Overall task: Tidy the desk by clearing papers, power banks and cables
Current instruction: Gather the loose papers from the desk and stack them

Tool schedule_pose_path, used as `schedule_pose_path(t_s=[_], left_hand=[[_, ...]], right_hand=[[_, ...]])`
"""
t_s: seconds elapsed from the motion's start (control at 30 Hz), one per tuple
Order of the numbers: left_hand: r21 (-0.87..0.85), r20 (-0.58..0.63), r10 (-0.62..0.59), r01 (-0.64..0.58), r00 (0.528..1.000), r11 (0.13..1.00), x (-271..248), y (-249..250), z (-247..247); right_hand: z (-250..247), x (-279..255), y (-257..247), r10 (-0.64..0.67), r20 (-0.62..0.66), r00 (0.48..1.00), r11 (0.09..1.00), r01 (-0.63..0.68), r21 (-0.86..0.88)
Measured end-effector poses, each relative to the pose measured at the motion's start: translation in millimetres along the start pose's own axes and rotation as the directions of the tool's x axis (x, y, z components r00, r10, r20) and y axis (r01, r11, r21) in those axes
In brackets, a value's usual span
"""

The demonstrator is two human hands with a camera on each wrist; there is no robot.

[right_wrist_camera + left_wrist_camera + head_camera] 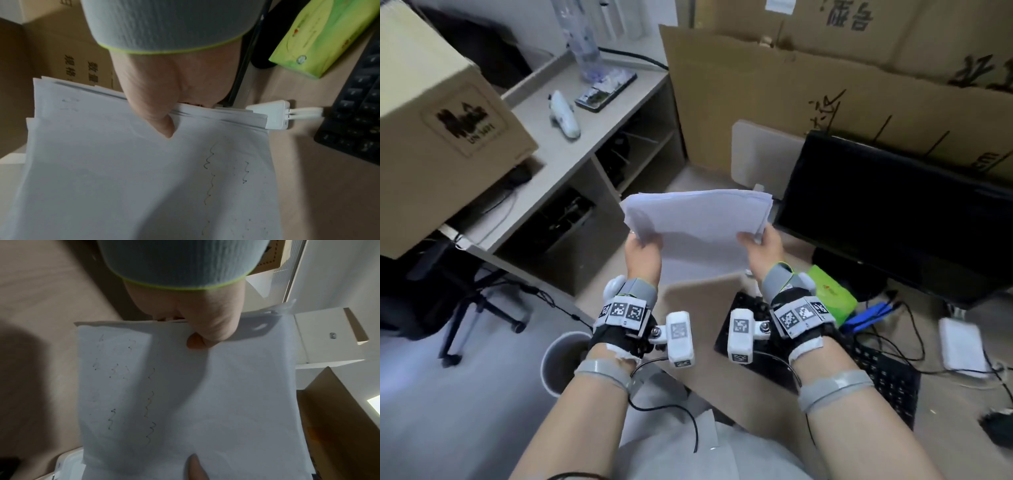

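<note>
Papers (pixel 697 222) form a white stack held up in the air over the tabletop (pixel 945 394), at the middle of the head view, well clear of the surface. Both hands grasp it: the left hand (pixel 642 255) pinches the near left edge, thumb on top, and the right hand (pixel 760 248) pinches the near right edge the same way. In the left wrist view the left hand (pixel 197 318) has its thumb pressed on the top sheet of the papers (pixel 185 402), which carries faint wavy pen marks, and the tip of another finger shows at 6 o'clock. In the right wrist view the right hand (pixel 164 91) clamps the papers (pixel 123 178) between thumb and fingers, and the sheet edges are fanned and uneven.

At 3 o'clock from the papers stands a dark monitor (pixel 893 212). A green tissue pack (pixel 828 291) lies just beside the right wrist, with a blue object (pixel 869 313) at its 4 o'clock. A white power bank (pixel 960 346) lies at 4 o'clock on the tabletop, with black cables (pixel 893 339) running around it, and a black keyboard (pixel 887 380) sits near it. The right wrist view shows a white power bank (pixel 273 115) with two white plugs in it, just beyond the paper edge, beside the keyboard (pixel 353 113) and the tissue pack (pixel 308 43).

Cardboard boxes (pixel 825 85) stand at 12 o'clock, and a white bin (pixel 561 359) sits on the floor at 7 o'clock
</note>
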State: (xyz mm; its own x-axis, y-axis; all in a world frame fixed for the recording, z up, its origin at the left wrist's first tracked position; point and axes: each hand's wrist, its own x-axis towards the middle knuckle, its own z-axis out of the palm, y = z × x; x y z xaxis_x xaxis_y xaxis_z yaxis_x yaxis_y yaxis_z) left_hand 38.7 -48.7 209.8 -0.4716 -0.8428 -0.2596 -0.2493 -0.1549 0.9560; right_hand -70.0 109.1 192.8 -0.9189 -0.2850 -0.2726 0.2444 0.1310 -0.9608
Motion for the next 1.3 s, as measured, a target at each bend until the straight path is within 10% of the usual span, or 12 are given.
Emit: schedule_pose_path(t_s=[0.57,1.0,1.3], left_hand=[[0.152,0.277,-0.081,0.039,0.957,0.988,137.5,-9.8,-28.0],[0.394,0.320,-0.364,0.226,0.875,0.891,192.5,-62.8,-32.7],[0.218,0.511,-0.112,-0.002,0.852,0.976,203.1,-28.6,-37.3]], right_hand=[[93.3,60.9,28.7,0.221,-0.206,0.953,0.973,-0.231,-0.025],[116.6,70.6,66.4,0.356,-0.250,0.900,0.912,-0.393,-0.118],[119.6,68.0,55.7,0.330,-0.232,0.915,0.929,-0.359,-0.094]])
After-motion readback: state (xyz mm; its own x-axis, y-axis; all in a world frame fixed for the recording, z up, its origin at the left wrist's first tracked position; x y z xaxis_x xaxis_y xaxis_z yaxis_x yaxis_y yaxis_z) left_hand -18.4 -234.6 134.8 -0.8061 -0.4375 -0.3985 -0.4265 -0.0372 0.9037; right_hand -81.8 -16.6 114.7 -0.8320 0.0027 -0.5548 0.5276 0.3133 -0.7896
